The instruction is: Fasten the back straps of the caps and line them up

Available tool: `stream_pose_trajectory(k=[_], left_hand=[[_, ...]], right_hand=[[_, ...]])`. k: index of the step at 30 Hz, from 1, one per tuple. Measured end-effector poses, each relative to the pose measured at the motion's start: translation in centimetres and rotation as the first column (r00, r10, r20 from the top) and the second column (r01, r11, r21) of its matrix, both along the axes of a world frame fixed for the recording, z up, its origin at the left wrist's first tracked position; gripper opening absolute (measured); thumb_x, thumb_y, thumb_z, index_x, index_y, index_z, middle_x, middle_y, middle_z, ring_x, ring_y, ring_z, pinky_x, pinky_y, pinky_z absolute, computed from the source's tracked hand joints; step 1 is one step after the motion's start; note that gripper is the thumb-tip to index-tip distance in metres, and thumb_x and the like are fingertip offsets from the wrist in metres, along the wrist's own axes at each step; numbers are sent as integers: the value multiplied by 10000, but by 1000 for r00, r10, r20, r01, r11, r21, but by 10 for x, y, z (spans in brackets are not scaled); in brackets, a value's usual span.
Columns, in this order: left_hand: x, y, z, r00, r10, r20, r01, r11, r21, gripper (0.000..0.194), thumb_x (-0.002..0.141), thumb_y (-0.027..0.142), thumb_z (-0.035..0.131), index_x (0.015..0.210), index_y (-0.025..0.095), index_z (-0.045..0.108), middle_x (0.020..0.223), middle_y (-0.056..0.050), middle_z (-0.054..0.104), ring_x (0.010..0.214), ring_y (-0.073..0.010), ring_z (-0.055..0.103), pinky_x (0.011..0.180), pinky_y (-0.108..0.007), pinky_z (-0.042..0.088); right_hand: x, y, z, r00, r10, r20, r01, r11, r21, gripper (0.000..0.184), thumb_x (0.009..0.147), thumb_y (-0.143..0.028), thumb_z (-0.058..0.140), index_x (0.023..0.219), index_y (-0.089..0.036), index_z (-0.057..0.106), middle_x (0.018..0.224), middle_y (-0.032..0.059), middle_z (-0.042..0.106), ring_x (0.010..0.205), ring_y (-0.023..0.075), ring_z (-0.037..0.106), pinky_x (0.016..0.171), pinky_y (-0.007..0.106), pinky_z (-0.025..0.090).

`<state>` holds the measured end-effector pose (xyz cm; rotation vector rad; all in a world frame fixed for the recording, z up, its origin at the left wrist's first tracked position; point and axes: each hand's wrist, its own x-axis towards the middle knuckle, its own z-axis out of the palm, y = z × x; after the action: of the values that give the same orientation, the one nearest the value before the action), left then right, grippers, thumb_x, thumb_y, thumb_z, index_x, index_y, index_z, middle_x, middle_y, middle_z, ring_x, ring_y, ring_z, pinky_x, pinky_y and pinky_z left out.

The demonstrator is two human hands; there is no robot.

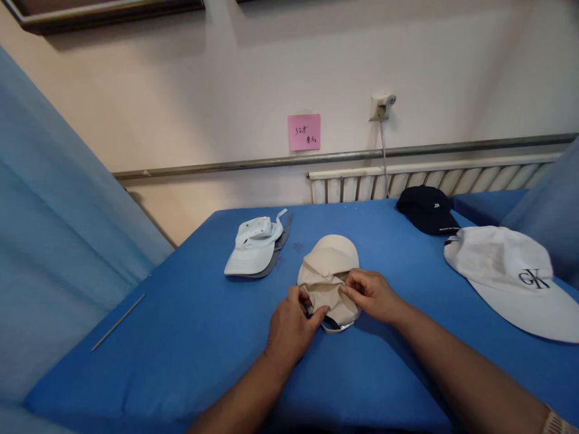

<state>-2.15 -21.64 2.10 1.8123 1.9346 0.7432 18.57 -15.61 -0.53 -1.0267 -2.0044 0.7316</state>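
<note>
A beige cap lies folded on the blue table cover, its brim pointing away from me. My left hand pinches the cap's near left edge, thumb pressed against the fabric. My right hand grips the cap's right side, fingers curled over the folded crown. A strap with a small buckle sticks out below the cap between both hands.
A pale blue-white cap lies to the far left of the beige one. A black cap and a large white cap with a logo sit at the right. A thin rod rests near the left edge. A radiator and wall stand behind.
</note>
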Motion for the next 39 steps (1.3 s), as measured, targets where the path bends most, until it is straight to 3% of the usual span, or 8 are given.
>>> stream_pose_trajectory(k=[4,11,15,20,23,30,36,39], left_hand=[[0,-1,-7,995,-36,93,37,999,-15,185,794,318,617,897,193,527,760,1,641,655,-158,596,630,-269,403],[-11,-2,-17,950,-126,285,90,986,138,196,833,356,586,905,182,642,789,-19,619,696,-156,565,666,-265,439],[-15,2,-22,858,-127,498,93,991,94,201,787,363,645,759,168,607,720,-3,575,679,-145,532,647,-245,432],[-26,5,-19,722,-284,631,253,957,141,204,749,334,708,732,157,609,849,-29,581,808,-163,563,768,-271,455],[-28,5,-16,730,-327,600,289,943,163,198,762,333,701,734,154,621,928,-53,588,875,-184,577,817,-296,456],[-14,0,-7,926,-234,295,159,954,256,165,814,318,632,733,180,588,822,-30,582,784,-167,546,747,-285,460],[-16,-15,-2,959,-276,59,234,895,380,123,892,267,541,816,213,622,927,-58,593,897,-181,570,837,-304,474],[-19,-18,-2,954,-295,51,239,853,464,99,891,237,545,870,217,640,960,-68,599,928,-182,580,876,-303,469]], right_hand=[[-1,-1,-1,1000,5,12,-5,1000,20,171,858,-269,575,709,-195,538,671,-22,556,593,109,477,556,224,355],[0,1,2,998,-53,-16,54,996,78,192,867,-274,555,692,-198,528,636,-24,553,561,106,461,545,227,350],[0,1,0,999,-39,-26,40,998,49,192,865,-292,565,701,-200,531,650,-23,553,575,109,468,549,225,355],[0,-1,-1,996,14,-84,-13,1000,13,200,855,-329,601,716,-199,540,677,-18,562,602,116,488,564,229,374],[-1,-2,-1,996,4,-84,-3,1000,18,199,852,-322,606,712,-200,537,670,-18,561,600,118,490,562,231,373],[-6,-3,0,997,-8,-83,10,1000,25,206,861,-318,595,704,-202,528,667,-13,564,601,123,494,568,236,379],[-9,-6,2,994,-19,-106,29,995,92,215,884,-322,565,706,-208,525,674,-6,567,618,130,513,597,246,395],[-9,-9,4,991,-19,-134,34,994,105,224,890,-339,564,710,-210,527,670,-6,565,613,130,514,593,244,397]])
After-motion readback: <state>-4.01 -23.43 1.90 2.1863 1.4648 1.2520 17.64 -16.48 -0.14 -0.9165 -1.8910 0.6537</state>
